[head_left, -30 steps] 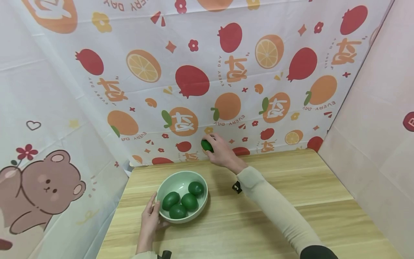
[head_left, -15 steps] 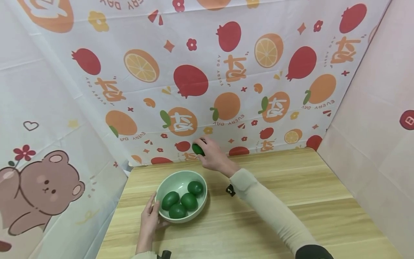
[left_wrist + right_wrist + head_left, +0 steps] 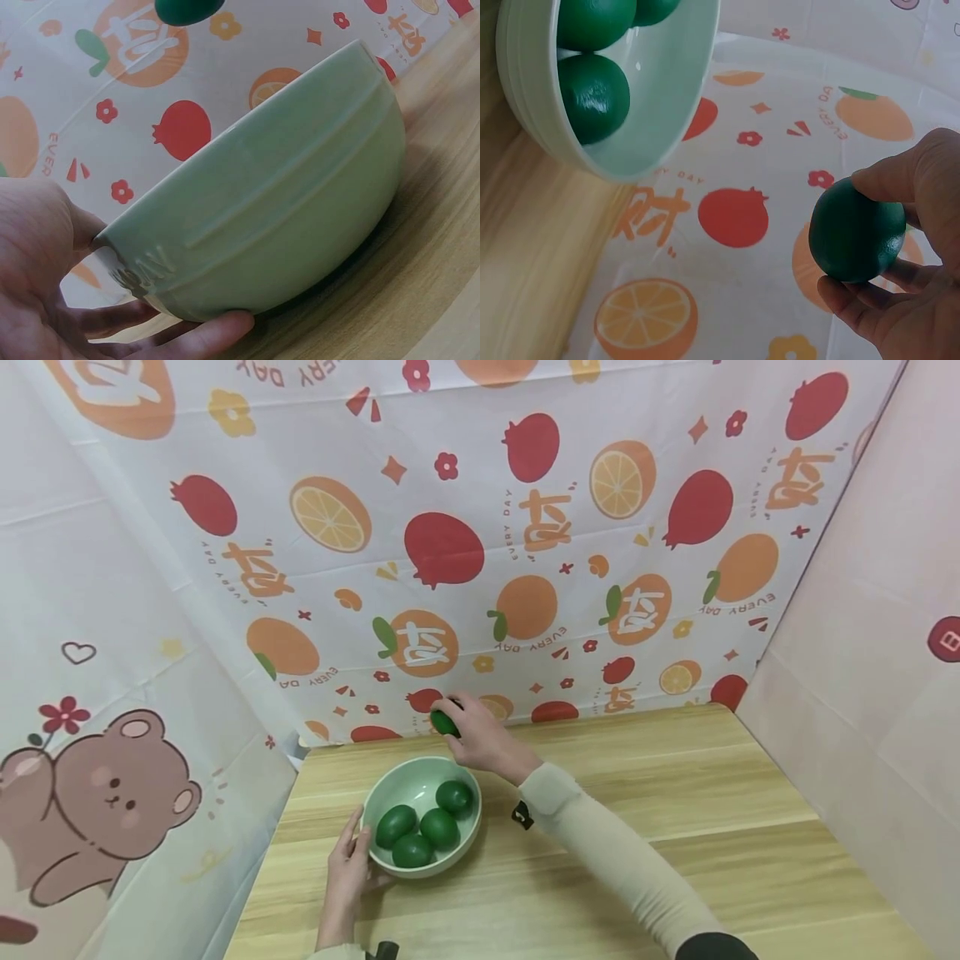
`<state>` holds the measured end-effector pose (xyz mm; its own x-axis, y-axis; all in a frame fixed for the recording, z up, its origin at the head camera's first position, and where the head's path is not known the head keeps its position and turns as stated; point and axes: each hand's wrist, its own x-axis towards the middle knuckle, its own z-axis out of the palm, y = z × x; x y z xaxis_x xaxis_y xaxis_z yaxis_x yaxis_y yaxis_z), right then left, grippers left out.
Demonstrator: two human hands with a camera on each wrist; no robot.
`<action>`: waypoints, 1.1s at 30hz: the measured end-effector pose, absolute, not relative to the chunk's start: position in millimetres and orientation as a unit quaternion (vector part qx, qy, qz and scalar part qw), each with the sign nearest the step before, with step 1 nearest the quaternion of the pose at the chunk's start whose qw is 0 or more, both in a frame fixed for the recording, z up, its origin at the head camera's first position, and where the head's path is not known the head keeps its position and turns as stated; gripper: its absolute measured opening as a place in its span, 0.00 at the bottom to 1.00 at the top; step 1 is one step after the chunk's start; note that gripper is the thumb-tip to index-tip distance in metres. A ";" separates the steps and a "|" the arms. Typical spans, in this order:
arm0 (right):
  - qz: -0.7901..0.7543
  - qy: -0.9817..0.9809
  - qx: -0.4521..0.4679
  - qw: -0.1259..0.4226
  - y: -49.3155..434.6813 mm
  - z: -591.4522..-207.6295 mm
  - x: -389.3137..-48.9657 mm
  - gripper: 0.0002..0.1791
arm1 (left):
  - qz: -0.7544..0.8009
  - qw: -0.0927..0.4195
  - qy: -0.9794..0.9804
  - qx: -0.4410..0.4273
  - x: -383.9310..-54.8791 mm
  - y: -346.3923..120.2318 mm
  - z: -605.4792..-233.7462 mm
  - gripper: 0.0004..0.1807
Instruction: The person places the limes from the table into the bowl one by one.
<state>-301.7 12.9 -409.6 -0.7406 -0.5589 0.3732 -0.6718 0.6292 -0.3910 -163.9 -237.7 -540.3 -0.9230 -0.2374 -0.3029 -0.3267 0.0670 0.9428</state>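
Observation:
A pale green bowl (image 3: 397, 778) stands on the wooden table toward its left side, with several glossy dark green limes (image 3: 439, 828) inside. My left hand (image 3: 350, 862) grips the bowl's left side. The left wrist view shows the thumb at the rim and fingers (image 3: 217, 334) spread low against the bowl's outer wall. Behind the bowl and above its far rim, my right hand (image 3: 480, 737) holds another lime (image 3: 855, 231) between thumb and fingertips. In the right wrist view that lime is apart from the bowl, in front of the printed cloth.
Close behind the bowl, a white cloth with fruit prints (image 3: 450, 643) hangs at the table's back edge. Pale cloths also stand to the left and right, the left one with a bear print (image 3: 112, 802). The wooden tabletop (image 3: 675, 827) extends to the right.
My right hand has carried the lime leftward and slightly down, from right of the bowl to behind its far rim. The left hand and bowl stay put.

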 end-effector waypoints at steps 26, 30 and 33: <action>0.234 -0.905 0.348 0.074 -10.7 -448.8 -291.5 0.27 | 0.656 0.034 0.728 -0.196 -167.0 -235.1 -541.7 0.32; 0.227 -0.909 0.344 0.061 -15.4 -454.9 -290.7 0.26 | 0.658 0.033 0.725 -0.199 -166.7 -235.9 -542.5 0.32; 0.232 -0.911 0.338 0.045 -18.9 -459.1 -289.8 0.26 | 0.660 0.033 0.724 -0.199 -166.6 -236.3 -542.4 0.32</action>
